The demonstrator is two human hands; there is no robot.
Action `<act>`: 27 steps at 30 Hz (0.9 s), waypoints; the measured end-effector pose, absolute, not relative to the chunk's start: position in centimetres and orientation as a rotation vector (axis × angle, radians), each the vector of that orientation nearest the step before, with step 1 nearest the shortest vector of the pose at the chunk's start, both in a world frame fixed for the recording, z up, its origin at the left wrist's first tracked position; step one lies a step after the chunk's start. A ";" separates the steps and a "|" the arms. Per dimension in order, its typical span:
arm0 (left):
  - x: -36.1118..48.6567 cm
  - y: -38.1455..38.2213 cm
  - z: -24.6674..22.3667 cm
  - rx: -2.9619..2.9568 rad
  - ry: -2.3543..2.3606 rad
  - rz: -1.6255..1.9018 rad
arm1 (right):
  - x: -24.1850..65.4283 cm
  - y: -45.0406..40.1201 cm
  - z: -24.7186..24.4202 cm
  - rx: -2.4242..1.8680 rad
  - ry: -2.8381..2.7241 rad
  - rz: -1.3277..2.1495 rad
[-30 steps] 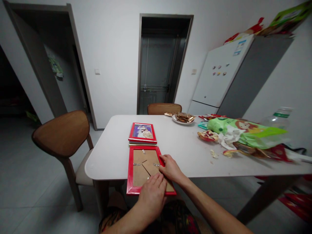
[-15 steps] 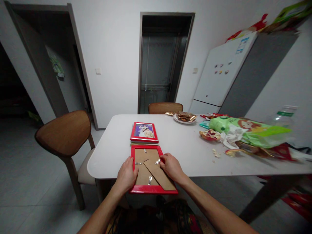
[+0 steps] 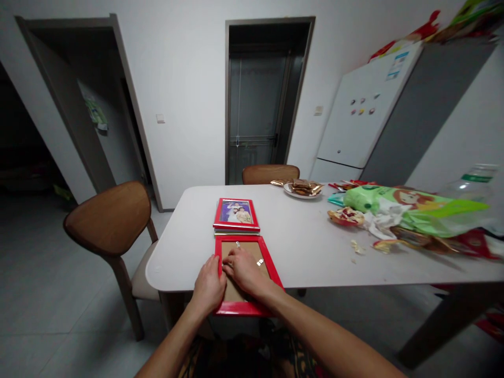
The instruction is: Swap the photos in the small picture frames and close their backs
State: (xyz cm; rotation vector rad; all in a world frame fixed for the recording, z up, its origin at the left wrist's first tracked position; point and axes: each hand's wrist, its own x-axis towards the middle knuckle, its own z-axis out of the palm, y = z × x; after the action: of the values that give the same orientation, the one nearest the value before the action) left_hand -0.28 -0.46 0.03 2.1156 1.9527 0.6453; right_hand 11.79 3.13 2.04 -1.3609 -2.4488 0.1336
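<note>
A red picture frame (image 3: pixel 246 308) lies back side up at the table's near edge, partly overhanging it, with a brown backing and small metal clips showing. My left hand (image 3: pixel 210 283) grips its left side, fingers wrapped over the red border. Over the left part of the backing, my right hand (image 3: pixel 243 268) has its fingers curled together near the left clip; whatever they pinch is hidden. Just beyond the frame, a second red frame (image 3: pixel 237 212) with a photo of people lies face up on top of other frames.
On the white table (image 3: pixel 307 236) stand a plate of gold packets (image 3: pixel 302 189), an opened pomegranate (image 3: pixel 346 216) and a green bag (image 3: pixel 417 207). Brown chairs (image 3: pixel 110 218) stand at the left and far side. A fridge is at the right.
My right hand has moved left from the frame's right edge onto the backing near the left clip. My left hand still holds the left side. The view has shifted slightly.
</note>
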 end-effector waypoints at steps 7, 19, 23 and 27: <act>-0.2 -0.7 0.1 2.101 1.944 0.675 | 12.1 5.0 1.5 -1.434 -2.366 0.123; 0.1 -0.5 0.0 2.078 1.952 0.677 | 13.9 7.8 1.1 -1.749 -2.168 0.131; 0.0 -0.5 0.1 2.079 1.946 0.687 | 14.5 6.9 1.7 -1.664 -2.197 0.194; 0.0 -0.4 0.3 2.069 1.934 0.703 | 17.1 4.0 3.0 -1.303 -2.360 0.380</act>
State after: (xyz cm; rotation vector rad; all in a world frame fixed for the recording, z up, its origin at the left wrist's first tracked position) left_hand 0.00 -0.36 0.28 2.0691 1.9338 0.7031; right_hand 17.11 4.00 2.96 -1.3034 -2.3596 0.3801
